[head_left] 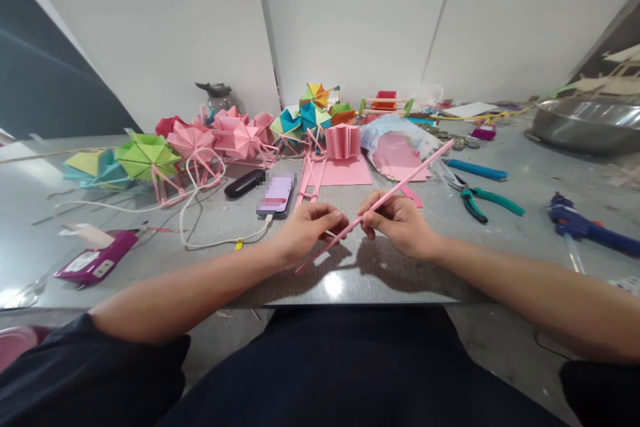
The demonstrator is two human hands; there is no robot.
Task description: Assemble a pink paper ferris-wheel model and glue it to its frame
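Note:
A long, thin pink stick [406, 180], perhaps rolled paper, slants between my hands, its upper end to the far right and its lower end near the table's front edge. My right hand [397, 223] pinches it around the middle. My left hand [316, 230] is closed on its lower half, thumb against fingers. Just beyond my hands stands a pleated pink paper piece [343, 141] on a flat pink sheet [347, 172]. A small frame of pink sticks [310, 180] lies left of that sheet. Loose pink paper [400, 153] spills from a clear plastic bag.
Folded paper models, pink [193, 140] and green [147, 157], line the back left. A phone [277, 193] with a white cable [187, 240] lies left of centre. At right are teal-handled pliers [493, 200], a blue glue gun [585, 223] and a metal basin [590, 127].

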